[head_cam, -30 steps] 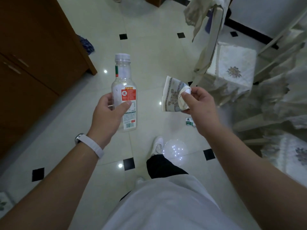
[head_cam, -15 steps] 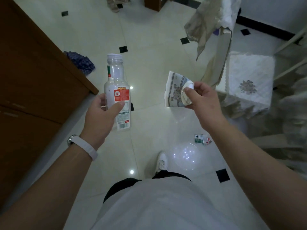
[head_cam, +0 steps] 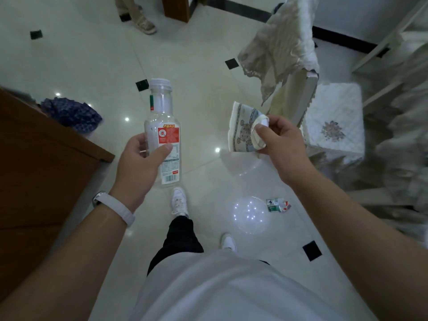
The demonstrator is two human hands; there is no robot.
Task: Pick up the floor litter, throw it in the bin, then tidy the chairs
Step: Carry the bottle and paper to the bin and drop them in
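Observation:
My left hand [head_cam: 139,163] grips an empty clear plastic bottle [head_cam: 162,121] with a red label, held upright in front of me. My right hand [head_cam: 280,144] pinches a crumpled patterned paper napkin [head_cam: 242,130] between thumb and fingers. A small green and red wrapper [head_cam: 276,205] lies on the floor tiles below my right forearm. To the right stands a white chair [head_cam: 333,121] with a quilted seat cover and a lace cloth [head_cam: 278,52] draped over its back. No bin is in view.
A brown wooden cabinet [head_cam: 34,170] fills the left side, with a dark blue cloth bundle [head_cam: 71,113] at its corner. Another person's feet [head_cam: 139,17] stand at the top. More white draped furniture [head_cam: 405,135] crowds the right edge. My own feet [head_cam: 178,202] are on the tiles.
I have walked forward across the floor. The wrapper has slid lower in view and the blue cloth and another person's feet have come into sight. Both hands keep their grips.

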